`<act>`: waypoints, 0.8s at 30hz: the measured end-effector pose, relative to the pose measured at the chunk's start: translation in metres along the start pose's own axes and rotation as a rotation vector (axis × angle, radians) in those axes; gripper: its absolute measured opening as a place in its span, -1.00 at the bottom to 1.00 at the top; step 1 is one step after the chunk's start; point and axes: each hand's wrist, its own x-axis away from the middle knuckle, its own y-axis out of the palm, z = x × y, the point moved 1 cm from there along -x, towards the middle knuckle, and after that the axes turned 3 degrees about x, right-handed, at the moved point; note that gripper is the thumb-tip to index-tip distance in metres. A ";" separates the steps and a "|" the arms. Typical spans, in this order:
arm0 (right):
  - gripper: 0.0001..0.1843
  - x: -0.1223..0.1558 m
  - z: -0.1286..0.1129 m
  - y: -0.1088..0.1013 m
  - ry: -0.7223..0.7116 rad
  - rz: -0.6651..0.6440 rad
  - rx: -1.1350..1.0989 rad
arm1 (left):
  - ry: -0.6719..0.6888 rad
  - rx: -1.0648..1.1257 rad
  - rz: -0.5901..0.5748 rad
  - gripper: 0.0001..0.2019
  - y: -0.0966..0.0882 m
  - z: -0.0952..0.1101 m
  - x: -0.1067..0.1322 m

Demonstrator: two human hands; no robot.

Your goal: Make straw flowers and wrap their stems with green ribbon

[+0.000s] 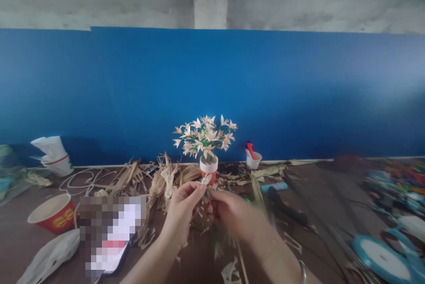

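Note:
My left hand (181, 211) pinches a small pale husk flower (206, 180) between thumb and fingertips. My right hand (229, 213) is closed just right of it, fingers pressed on the green stem (207, 193) below the flower. Both hands meet in front of a small orange and white cup (209, 169) that holds a bunch of cream husk flowers (205, 135). Dried corn husks (159, 180) lie in a heap on the brown table (26, 242) behind my left hand.
A red paper cup (53, 213) and a white plastic bag (49, 255) lie at the left. A stack of white cups (53, 155) leans against the blue wall. A white cup with a red tool (253, 156) stands behind. Teal ribbon rolls (381, 257) sit at the right.

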 end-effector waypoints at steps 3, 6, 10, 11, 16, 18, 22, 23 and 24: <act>-0.75 0.000 0.003 0.000 0.125 -0.075 -0.185 | -0.008 0.009 -0.006 -0.72 0.001 0.002 0.001; -0.79 0.002 0.002 -0.001 0.169 -0.101 -0.304 | 0.001 0.031 -0.017 -0.71 0.001 0.003 0.001; -0.85 0.002 0.001 -0.003 0.149 0.013 -0.328 | 0.004 0.037 -0.034 -0.70 0.000 0.003 -0.001; -0.85 0.002 0.000 -0.004 0.139 0.038 -0.321 | -0.003 0.027 -0.045 -0.70 -0.001 0.003 -0.001; -0.81 0.001 -0.002 -0.002 0.033 0.121 -0.195 | -0.020 0.013 -0.087 -0.69 -0.002 0.001 -0.004; -0.81 0.001 -0.003 0.000 -0.047 0.160 -0.131 | -0.013 0.017 -0.086 -0.70 -0.003 -0.001 -0.004; -0.79 0.001 -0.004 0.002 -0.175 0.181 -0.043 | 0.004 0.010 -0.063 -0.71 -0.003 -0.001 -0.003; -0.79 0.002 -0.004 0.002 -0.187 0.185 -0.032 | 0.010 0.007 -0.061 -0.71 -0.003 -0.001 -0.002; -0.79 0.002 -0.004 0.003 -0.194 0.194 -0.020 | 0.017 0.004 -0.060 -0.71 -0.002 -0.001 -0.002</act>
